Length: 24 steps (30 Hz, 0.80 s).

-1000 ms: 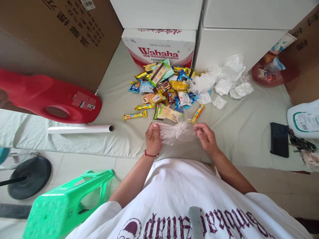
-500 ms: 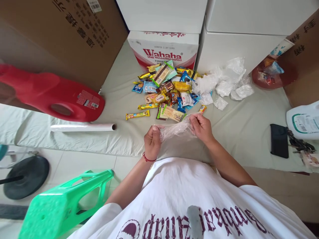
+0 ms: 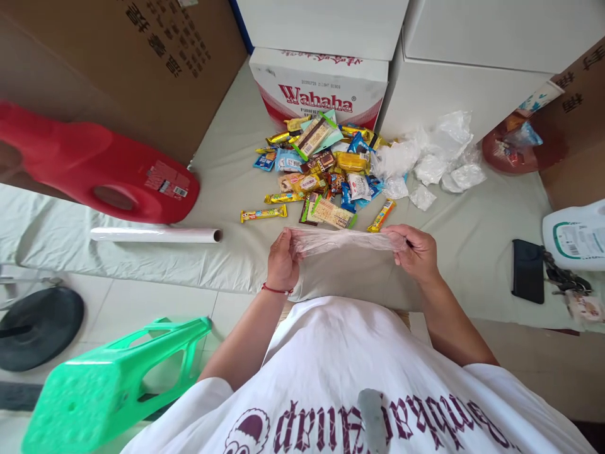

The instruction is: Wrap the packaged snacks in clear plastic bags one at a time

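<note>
Your left hand (image 3: 282, 263) and right hand (image 3: 418, 251) each pinch one end of a thin clear bag (image 3: 344, 239), pulled taut into a band between them, just above the near edge of the surface (image 3: 463, 227). The film looks flimsy: pull harder and it may tear or slip out of one pinch, and stretched flat like this its mouth may stay stuck shut. Just beyond your hands lies the snack pile (image 3: 326, 170), with a yellow bar (image 3: 380, 215) nearly under your right knuckles; a careless sweep could knock it. Past your right hand lie crumpled bags (image 3: 435, 157), farther right a phone (image 3: 528, 270). Left of your left hand lies a roll (image 3: 155, 235), near the edge, where a bump could send it off, and behind it a red jug (image 3: 99, 170).
</note>
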{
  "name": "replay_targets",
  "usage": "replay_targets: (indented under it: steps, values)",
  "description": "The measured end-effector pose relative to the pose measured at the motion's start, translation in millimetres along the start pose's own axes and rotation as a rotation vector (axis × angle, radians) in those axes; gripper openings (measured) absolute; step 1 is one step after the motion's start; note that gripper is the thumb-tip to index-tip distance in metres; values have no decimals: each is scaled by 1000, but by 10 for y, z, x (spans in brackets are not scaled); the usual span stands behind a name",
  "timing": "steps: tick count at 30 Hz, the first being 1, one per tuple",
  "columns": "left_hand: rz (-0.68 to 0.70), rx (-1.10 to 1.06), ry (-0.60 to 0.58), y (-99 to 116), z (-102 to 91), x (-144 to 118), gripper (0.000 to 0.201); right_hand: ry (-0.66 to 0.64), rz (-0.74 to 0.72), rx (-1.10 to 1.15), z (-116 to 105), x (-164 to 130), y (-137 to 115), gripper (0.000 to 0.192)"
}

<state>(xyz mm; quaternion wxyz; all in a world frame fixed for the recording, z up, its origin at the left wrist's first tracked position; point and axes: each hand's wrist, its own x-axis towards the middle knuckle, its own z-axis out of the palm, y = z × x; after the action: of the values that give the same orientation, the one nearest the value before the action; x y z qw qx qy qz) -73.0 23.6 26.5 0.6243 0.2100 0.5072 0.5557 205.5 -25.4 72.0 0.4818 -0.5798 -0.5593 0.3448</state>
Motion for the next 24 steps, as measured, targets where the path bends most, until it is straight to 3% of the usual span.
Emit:
replay_targets:
  steps: [5,7,9,11,14,17,20,22,24]
  values:
    - [-221,-118,-57,20,-71,82,36,-78,-200,-111,-150,-117,-31,20]
    - [-173,-144,-46,-2,-95,58,35,-135,-178,-112,-160,-147,37,19]
    - [-45,-161,-19,-53,-117,0,34,-117,-68,-73,-114,-171,177,27]
    - [29,-148,-16,-118,-141,-72,39,-17,136,87,-25,-209,351,42]
    - [4,-122,-29,-201,-173,-153,48,79,521,489,126,-306,542,61]
    - [9,-129,-11,-255,-171,-195,48,58,754,757,260,-396,547,70]
    - [54,-78,-23,-290,-148,-273,49,49,820,851,422,-415,440,66]
    - [142,19,-50,-288,-157,-372,49,92,802,857,546,-379,380,54]
    - [223,171,-179,-249,-210,-494,48,171,734,846,644,-312,352,40]
